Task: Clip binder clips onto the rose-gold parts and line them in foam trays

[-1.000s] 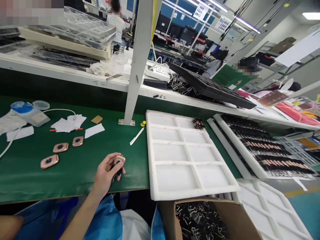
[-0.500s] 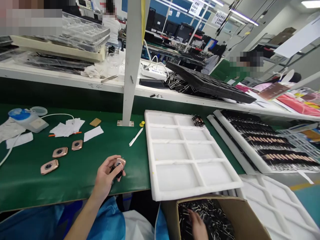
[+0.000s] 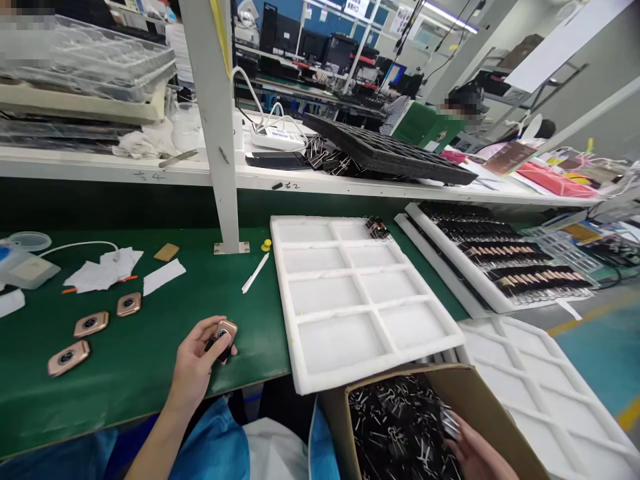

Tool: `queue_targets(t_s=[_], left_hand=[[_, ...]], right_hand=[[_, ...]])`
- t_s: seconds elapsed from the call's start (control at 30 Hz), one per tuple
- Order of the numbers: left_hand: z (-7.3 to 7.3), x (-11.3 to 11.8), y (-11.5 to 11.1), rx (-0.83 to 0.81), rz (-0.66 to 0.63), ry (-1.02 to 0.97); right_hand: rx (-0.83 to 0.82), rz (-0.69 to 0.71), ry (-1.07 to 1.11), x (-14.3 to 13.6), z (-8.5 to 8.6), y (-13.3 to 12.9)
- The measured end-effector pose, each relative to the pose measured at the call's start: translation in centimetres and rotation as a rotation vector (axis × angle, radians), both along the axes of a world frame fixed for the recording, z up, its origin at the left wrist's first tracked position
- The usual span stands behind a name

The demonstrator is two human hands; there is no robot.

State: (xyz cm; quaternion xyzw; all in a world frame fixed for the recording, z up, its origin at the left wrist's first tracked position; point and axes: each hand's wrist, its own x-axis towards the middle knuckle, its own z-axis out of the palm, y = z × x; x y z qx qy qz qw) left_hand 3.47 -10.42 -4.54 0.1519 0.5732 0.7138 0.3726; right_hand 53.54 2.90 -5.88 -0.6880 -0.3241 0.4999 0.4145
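Note:
My left hand (image 3: 193,363) is closed around a rose-gold smartwatch case (image 3: 229,329), just above the front of the green table (image 3: 260,363). Something black shows under the case, partly hidden by the thumb. At the right side of a cardboard box (image 3: 477,387), my right hand (image 3: 477,445) grips a binder clip (image 3: 449,424) with shiny metal handles. The box is filled with loose black binder clips (image 3: 395,427). To the left of my left hand, a rose-gold watch case (image 3: 129,304) lies on the table near two similar ones (image 3: 91,324).
A white foam tray (image 3: 340,333) with compartments has a few clipped pieces (image 3: 377,228) in its far right corner. Another foam tray (image 3: 493,307) at the right holds rows of clipped parts. A white pen (image 3: 256,272) and paper scraps (image 3: 164,276) lie on the table. A post (image 3: 223,167) stands behind.
My right hand has moved rightward through the box and now holds a binder clip near its right side. The left hand still holds the watch case. The view has turned to the right.

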Motion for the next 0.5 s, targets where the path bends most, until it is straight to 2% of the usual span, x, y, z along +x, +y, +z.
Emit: queue_targets(t_s=[0.07,0.2,0.33,0.4,0.5], left_hand=[[-0.1,0.0,-0.1,-0.003,-0.010,0.008],[-0.1,0.0,0.0,0.002,-0.022,0.019],[0.0,0.0,0.0,-0.011,-0.008,0.025],[0.0,0.0,0.1,-0.007,-0.007,0.025],[0.1,0.0,0.1,-0.003,0.001,0.028]], right_hand=[[-0.005,0.005,0.099,-0.9,-0.7,-0.6],[0.090,-0.129,0.326,-2.8,-1.7,-1.3],[0.050,-0.233,0.391,-3.2,-2.5,-1.0],[0.111,-0.286,0.391,-2.7,-2.3,-1.1],[0.198,-0.217,0.358,-1.9,-0.6,-1.7]])
